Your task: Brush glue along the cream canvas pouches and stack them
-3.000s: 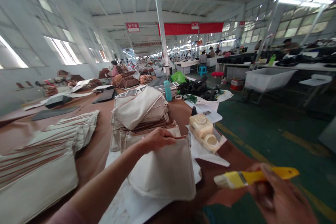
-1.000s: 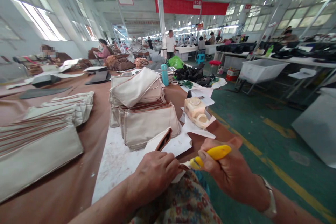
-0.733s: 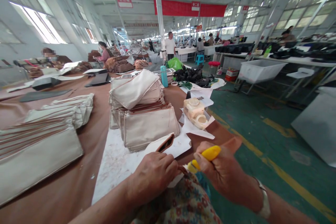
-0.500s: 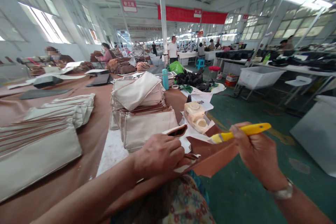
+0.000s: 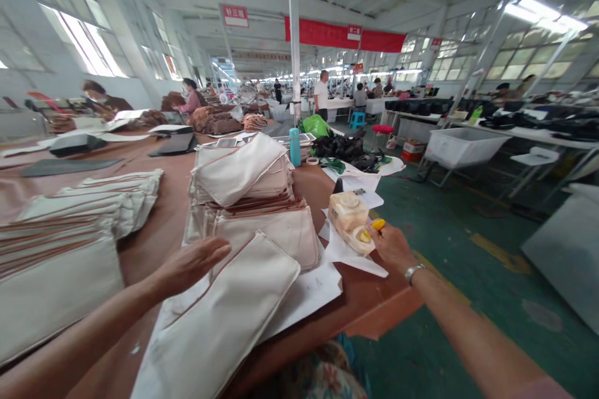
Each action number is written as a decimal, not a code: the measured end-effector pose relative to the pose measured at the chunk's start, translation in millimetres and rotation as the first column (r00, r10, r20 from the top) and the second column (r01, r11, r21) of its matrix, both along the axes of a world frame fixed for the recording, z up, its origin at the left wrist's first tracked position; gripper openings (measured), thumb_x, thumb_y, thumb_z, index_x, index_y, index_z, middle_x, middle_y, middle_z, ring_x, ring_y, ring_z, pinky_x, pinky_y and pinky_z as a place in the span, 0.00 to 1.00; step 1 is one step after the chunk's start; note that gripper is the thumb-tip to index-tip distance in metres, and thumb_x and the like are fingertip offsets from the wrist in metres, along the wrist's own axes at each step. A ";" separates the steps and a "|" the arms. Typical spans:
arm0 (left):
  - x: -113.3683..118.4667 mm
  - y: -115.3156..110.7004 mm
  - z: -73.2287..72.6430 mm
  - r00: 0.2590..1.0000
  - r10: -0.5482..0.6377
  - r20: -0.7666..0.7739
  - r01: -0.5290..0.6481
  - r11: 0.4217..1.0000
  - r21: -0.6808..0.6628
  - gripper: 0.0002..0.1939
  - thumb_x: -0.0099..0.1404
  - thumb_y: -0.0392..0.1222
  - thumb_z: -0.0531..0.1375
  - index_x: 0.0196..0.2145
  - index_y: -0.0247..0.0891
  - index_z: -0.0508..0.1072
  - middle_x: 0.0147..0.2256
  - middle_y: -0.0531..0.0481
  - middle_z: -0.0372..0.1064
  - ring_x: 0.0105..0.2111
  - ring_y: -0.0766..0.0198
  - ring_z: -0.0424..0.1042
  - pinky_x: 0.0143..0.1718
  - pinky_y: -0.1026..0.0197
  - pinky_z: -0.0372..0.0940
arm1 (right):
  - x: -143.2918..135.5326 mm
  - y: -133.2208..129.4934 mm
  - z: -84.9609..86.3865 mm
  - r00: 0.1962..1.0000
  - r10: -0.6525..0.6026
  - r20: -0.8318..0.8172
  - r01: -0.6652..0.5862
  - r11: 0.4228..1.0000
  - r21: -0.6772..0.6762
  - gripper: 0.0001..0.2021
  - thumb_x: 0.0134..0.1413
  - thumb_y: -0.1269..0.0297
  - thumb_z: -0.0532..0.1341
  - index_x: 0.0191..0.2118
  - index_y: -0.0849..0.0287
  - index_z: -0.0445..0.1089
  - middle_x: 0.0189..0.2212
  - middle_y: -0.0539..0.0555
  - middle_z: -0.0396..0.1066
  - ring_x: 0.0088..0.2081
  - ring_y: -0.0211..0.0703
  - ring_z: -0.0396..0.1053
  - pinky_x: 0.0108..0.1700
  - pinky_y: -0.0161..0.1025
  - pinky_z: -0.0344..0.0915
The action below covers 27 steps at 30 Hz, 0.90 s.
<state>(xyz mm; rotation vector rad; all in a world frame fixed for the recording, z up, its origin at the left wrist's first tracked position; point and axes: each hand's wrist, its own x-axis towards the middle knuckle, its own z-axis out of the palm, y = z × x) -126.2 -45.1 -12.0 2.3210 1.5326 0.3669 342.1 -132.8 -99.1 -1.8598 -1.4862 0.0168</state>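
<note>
My right hand (image 5: 392, 246) grips a yellow-handled brush (image 5: 378, 224), its head down in the round mouth of a cream plastic jug (image 5: 349, 209) lying on its side. My left hand (image 5: 199, 264), fingers stretched out, hovers at or just over the upper left edge of a cream fabric panel (image 5: 234, 299) with brown edging; whether it touches cannot be made out. That panel lies flat and slanted near the table's front. Right behind it rises a stack of similar cream panels (image 5: 266, 230).
Fanned rows of cream panels (image 5: 56, 262) cover the left of the brown-topped table (image 5: 388, 305). White paper (image 5: 322, 287) lies under the stack. A blue bottle (image 5: 294, 147) and black scraps (image 5: 344, 148) stand farther back. Co-workers sit beyond.
My right hand has carried the brush left and down into the jug's mouth. My left hand has let go of the folded piece and drawn back left; a cream panel now lies flat.
</note>
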 end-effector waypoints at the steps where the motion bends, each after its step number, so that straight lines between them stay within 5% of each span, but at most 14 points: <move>1: -1.2 0.1 -12.7 0.999 -0.032 -0.020 0.032 0.999 -0.040 0.29 0.63 0.66 0.51 0.45 0.42 0.76 0.43 0.47 0.76 0.43 0.53 0.72 0.48 0.60 0.64 | 1.6 3.8 -5.6 1.000 -0.002 0.003 0.002 1.000 -0.018 0.18 0.63 0.52 0.55 0.31 0.61 0.73 0.26 0.60 0.72 0.28 0.50 0.71 0.30 0.38 0.58; 4: 12.0 -2.4 -43.0 0.993 -0.099 -0.065 0.093 0.992 -0.085 0.25 0.67 0.58 0.50 0.52 0.41 0.72 0.49 0.44 0.72 0.49 0.52 0.70 0.53 0.57 0.61 | 9.3 6.8 -11.4 1.000 -0.018 0.003 0.018 0.999 -0.043 0.19 0.63 0.51 0.54 0.31 0.61 0.72 0.25 0.62 0.72 0.28 0.52 0.71 0.30 0.40 0.58; 8: 45.0 4.8 -65.7 0.984 0.143 -0.110 -0.143 0.990 0.008 0.24 0.67 0.55 0.50 0.51 0.38 0.71 0.48 0.38 0.70 0.49 0.48 0.70 0.51 0.52 0.60 | 18.7 -1.1 -2.8 1.000 0.010 0.003 -0.010 1.000 -0.021 0.23 0.65 0.48 0.49 0.38 0.62 0.73 0.31 0.62 0.74 0.32 0.53 0.72 0.34 0.41 0.62; 12: 63.2 15.0 -75.4 0.954 0.293 -0.065 -0.296 0.954 -0.044 0.21 0.67 0.56 0.51 0.42 0.38 0.73 0.38 0.41 0.72 0.39 0.48 0.72 0.39 0.55 0.61 | 16.2 -15.0 2.4 0.994 0.108 0.013 -0.108 0.994 0.010 0.22 0.64 0.47 0.51 0.42 0.61 0.72 0.37 0.60 0.74 0.36 0.53 0.72 0.40 0.43 0.65; 16: 66.7 9.2 -77.3 0.959 0.282 0.037 -0.279 0.957 -0.080 0.16 0.66 0.52 0.53 0.31 0.38 0.71 0.25 0.50 0.66 0.29 0.58 0.68 0.30 0.61 0.54 | 12.2 -30.9 -1.1 0.977 0.213 0.013 -0.214 0.977 0.019 0.18 0.64 0.50 0.53 0.41 0.57 0.73 0.41 0.59 0.74 0.41 0.55 0.72 0.45 0.46 0.66; 23: 71.1 -22.9 -62.7 0.945 0.176 0.276 -0.157 0.984 -0.089 0.20 0.66 0.53 0.51 0.26 0.36 0.69 0.21 0.56 0.58 0.24 0.66 0.59 0.26 0.64 0.50 | 18.4 -39.4 -11.6 0.988 0.148 -0.044 -0.147 0.989 0.027 0.18 0.61 0.47 0.55 0.41 0.55 0.73 0.43 0.58 0.75 0.42 0.58 0.73 0.45 0.50 0.67; 27: 72.4 -48.5 -43.0 0.930 0.100 0.354 -0.076 0.994 -0.079 0.18 0.66 0.51 0.52 0.29 0.35 0.73 0.24 0.55 0.62 0.27 0.65 0.63 0.29 0.64 0.54 | -6.9 -55.2 12.5 0.985 0.028 -0.169 -0.013 0.996 0.090 0.22 0.61 0.44 0.55 0.41 0.58 0.73 0.30 0.59 0.74 0.29 0.56 0.73 0.30 0.47 0.68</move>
